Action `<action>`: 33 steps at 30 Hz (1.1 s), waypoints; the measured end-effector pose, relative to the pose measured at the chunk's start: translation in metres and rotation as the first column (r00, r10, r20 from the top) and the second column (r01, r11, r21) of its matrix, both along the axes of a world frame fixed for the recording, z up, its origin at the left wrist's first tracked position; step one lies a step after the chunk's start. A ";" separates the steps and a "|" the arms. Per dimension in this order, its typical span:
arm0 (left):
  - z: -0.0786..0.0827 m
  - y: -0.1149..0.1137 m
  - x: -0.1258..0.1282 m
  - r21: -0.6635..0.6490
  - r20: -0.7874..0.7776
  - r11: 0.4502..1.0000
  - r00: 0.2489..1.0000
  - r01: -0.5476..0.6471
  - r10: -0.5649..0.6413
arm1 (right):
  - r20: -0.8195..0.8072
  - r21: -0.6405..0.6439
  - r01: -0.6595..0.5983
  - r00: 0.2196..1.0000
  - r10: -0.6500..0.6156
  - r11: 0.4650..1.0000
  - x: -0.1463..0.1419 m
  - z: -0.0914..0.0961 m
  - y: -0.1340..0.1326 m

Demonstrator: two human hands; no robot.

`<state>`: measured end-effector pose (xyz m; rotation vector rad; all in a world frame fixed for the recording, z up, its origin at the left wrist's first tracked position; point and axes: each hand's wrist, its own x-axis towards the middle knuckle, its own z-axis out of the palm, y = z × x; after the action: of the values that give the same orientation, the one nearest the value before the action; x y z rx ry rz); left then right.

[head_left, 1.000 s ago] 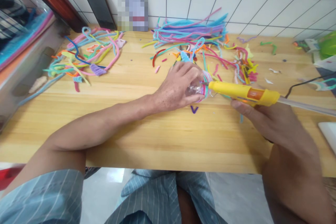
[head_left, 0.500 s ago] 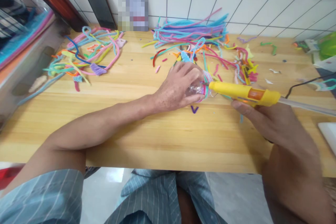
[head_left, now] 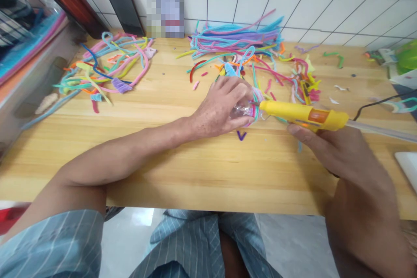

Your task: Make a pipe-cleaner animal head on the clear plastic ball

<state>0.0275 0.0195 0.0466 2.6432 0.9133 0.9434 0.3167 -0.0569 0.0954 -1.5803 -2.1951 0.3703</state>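
My left hand is wrapped round a clear plastic bottle piece lying on its side, partly hidden by the fingers. Pink, teal and purple pipe cleaners circle its right end. My right hand grips a yellow hot glue gun, with a clear glue stick jutting from its back. The gun's nozzle meets the pipe cleaners at the bottle's right end. Just below the left hand lies a small purple bent pipe cleaner in a V shape.
A bundle of blue, pink and purple pipe cleaners lies by the tiled wall. Tangled pipe cleaners sit at left, beside a clear bin. Colourful scraps lie behind the gun. A black cord runs at right.
Almost nothing differs. Both hands, the bottle piece and the glue gun hold nearly the same places, with the nozzle still at the pipe cleaners.
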 end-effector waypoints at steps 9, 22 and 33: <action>0.002 -0.001 0.000 -0.019 -0.017 1.000 1.000 -0.011 0.011 | 0.007 -0.035 0.016 1.000 -0.016 0.999 0.000 0.002 -0.001; 0.001 0.000 0.001 -0.016 0.009 1.000 1.000 -0.010 0.010 | -0.010 -0.020 -0.011 1.000 0.011 1.000 0.000 -0.001 0.000; 0.001 0.001 0.000 -0.021 0.003 1.000 1.000 -0.005 0.005 | -0.025 -0.030 0.013 1.000 -0.014 0.999 -0.002 0.002 -0.001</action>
<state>0.0273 0.0200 0.0473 2.6223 0.9240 0.9341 0.3144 -0.0584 0.0975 -1.5971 -2.1688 0.4180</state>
